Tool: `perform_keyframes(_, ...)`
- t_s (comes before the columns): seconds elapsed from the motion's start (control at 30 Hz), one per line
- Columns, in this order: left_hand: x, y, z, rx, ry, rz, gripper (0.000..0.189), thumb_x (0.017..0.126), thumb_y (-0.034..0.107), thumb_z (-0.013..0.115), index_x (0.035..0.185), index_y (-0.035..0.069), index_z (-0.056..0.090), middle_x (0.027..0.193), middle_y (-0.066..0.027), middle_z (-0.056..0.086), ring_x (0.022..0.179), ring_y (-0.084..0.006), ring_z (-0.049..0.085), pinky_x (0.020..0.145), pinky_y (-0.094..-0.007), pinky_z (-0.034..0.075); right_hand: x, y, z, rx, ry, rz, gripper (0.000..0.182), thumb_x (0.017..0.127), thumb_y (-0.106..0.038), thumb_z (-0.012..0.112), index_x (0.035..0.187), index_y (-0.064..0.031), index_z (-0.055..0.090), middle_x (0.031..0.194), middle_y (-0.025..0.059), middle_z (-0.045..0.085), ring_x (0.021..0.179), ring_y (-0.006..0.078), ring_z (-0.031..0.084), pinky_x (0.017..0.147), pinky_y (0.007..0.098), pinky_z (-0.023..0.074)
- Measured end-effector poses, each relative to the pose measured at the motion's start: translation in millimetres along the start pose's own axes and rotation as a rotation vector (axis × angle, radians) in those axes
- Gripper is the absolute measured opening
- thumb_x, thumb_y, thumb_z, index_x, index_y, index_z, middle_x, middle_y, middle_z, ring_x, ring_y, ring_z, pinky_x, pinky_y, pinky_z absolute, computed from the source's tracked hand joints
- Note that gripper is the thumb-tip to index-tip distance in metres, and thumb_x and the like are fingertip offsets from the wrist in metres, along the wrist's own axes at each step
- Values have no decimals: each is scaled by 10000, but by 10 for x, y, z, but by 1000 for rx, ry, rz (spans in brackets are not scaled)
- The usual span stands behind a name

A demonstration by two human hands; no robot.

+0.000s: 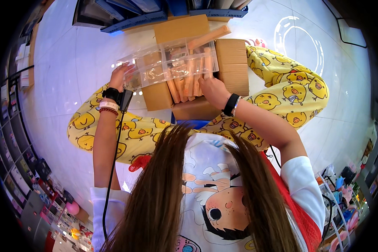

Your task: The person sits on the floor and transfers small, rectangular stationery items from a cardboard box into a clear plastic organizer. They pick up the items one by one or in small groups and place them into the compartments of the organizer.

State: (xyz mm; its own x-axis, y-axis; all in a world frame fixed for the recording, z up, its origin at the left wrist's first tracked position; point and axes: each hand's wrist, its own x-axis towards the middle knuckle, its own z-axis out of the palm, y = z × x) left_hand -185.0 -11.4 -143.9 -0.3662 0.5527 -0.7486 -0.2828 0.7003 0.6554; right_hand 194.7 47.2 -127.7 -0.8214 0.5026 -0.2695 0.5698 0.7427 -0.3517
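Observation:
My left hand [121, 77] grips the left end of a clear plastic compartment tray [151, 74], which tilts over an open cardboard box [233, 67]. Slim orange boxes [184, 83] stand packed inside the cardboard box, several of them seen through the tray. At the tray's lower right edge, my right hand [214, 93] closes its fingers around the near end of one upright slim orange box [209, 63]. Another long orange box [209, 37] lies slantwise across the tray's far right corner. My right fingertips are partly hidden.
Cardboard flaps [157, 96] spread out around the box. Beyond it stand blue plastic baskets [138, 20] holding folders or books. My legs in yellow patterned trousers [289, 85] fold around both sides. A black cable [113, 163] runs along my left arm. Shelves [11, 135] line the far left.

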Motion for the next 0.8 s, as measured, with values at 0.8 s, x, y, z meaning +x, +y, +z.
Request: perform_keyframes(0.8, -22, -79, 90, 11, 42, -1, 181, 920, 154, 477, 1076, 73, 517, 1073, -64, 613, 1006, -175, 581, 840, -335, 467, -88, -28, -204, 12, -72, -45, 224, 728, -47, 633, 917, -60, 513, 743, 94, 619, 770, 234, 643, 621, 318, 518)
